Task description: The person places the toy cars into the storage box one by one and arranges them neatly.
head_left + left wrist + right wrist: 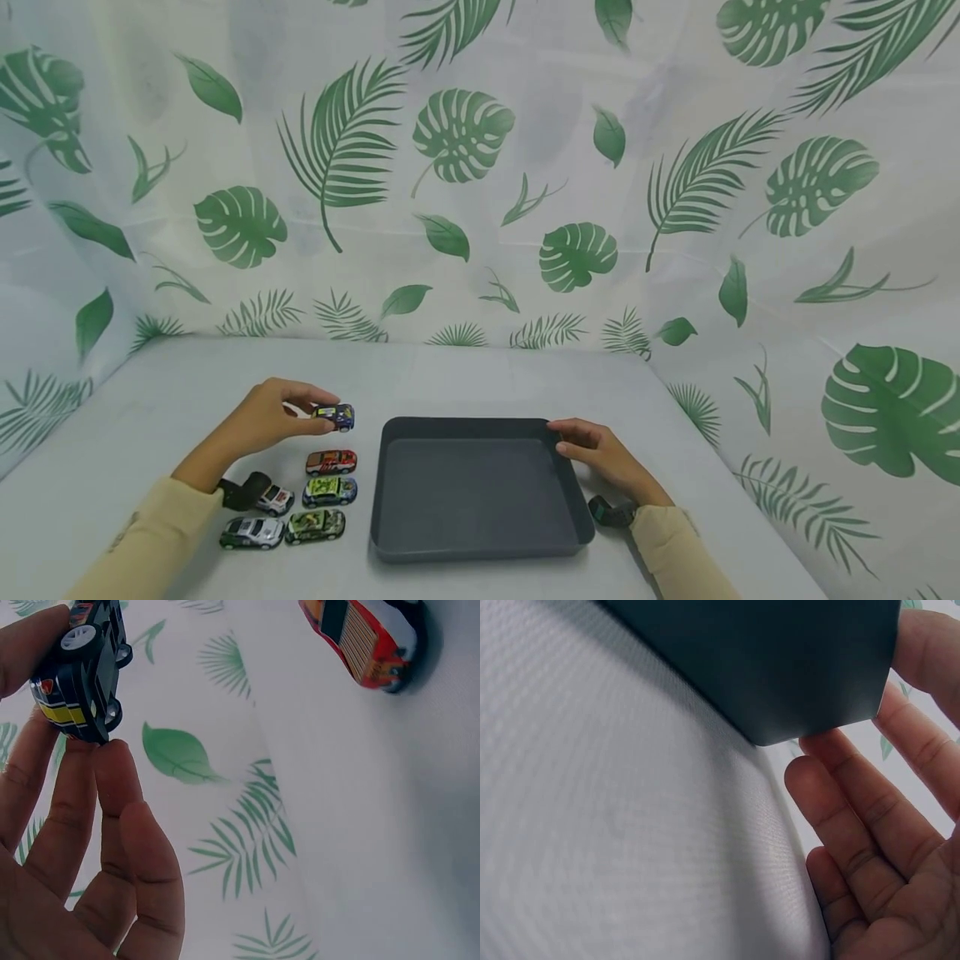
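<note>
Dark-blue toy car point(342, 417) sits pinched in left hand point(268, 419), right hand point(606, 455) gripping tray point(480, 496).

Between the thumb and fingers of my left hand point(273, 412) I hold a small toy car point(342, 416), dark navy blue with a bright yellow patch and pale spoked wheels. It sits left of centre in the lower half of the head view, apart from the tray; in the left wrist view it fills the upper left, tipped, its wheels towards the right. The tray point(480, 500) is dark grey, rectangular, with rounded corners and upright walls. It lies flat, open side up, in the lower middle, and my right hand point(600, 450) grips its upper right corner.
</note>
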Demonstrator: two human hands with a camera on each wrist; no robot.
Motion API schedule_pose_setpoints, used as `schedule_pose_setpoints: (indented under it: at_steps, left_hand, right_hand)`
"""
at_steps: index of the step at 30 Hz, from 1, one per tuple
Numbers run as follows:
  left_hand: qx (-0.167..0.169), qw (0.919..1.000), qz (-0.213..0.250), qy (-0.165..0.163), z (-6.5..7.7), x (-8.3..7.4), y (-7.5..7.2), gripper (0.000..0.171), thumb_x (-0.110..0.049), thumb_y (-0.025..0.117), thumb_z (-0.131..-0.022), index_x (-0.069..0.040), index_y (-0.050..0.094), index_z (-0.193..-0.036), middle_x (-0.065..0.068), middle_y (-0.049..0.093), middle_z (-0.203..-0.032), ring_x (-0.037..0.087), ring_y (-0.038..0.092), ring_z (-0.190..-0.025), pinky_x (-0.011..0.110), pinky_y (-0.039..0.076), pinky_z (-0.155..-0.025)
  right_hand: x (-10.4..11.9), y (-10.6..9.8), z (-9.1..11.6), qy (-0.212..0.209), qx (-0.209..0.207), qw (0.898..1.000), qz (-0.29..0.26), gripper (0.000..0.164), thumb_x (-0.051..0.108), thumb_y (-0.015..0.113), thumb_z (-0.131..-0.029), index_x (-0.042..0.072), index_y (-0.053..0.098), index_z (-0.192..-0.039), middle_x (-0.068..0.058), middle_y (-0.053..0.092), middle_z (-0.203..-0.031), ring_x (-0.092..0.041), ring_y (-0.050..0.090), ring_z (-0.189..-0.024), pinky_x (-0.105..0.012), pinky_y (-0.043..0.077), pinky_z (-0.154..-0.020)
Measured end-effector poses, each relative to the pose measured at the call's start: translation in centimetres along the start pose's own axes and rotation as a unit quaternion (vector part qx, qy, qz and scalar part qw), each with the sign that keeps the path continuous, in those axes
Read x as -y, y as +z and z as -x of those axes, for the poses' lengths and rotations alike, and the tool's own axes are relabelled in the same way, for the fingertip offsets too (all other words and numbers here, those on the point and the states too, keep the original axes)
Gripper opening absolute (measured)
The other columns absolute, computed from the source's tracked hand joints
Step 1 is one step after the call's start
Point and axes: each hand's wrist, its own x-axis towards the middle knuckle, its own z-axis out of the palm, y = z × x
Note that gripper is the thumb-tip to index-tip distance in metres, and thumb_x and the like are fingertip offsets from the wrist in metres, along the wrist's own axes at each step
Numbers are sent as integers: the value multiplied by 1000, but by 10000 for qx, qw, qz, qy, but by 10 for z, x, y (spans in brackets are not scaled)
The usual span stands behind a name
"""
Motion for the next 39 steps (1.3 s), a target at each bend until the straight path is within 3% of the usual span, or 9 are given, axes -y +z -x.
schedule_pose_setpoints:
  at_steps: [17,26,39]
  left_hand:
    - [181,9996,209,-41,-9,-18,8,40,-27,90,-91,-5,81,-123,8,80,-116,21,67,-100,46,57,-89]
    - [262,9994,209,132,-17,-26,16,38,-26,91,-89,-6,83,-121,4,81,-108,20,66,-98,44,55,-91]
    - [407,9982,210,395,-25,-37,29,35,-22,90,-90,-5,83,-120,9,80,-114,22,68,-101,48,57,-92]
  right_hand:
    - [-1,-2,-1,-58,28,10000,-5,45,16,72,-105,-4,64,-145,-24,64,-145,-35,64,-129,-27,50,-102]
    - [-1,-2,0,-55,6,10000,-10,45,16,72,-105,-4,64,-144,-25,64,-145,-33,65,-128,-26,50,-101]
    - [-2,-1,-1,-6,-34,10000,13,45,16,73,-105,-5,64,-144,-24,64,-146,-33,64,-129,-26,50,-102]
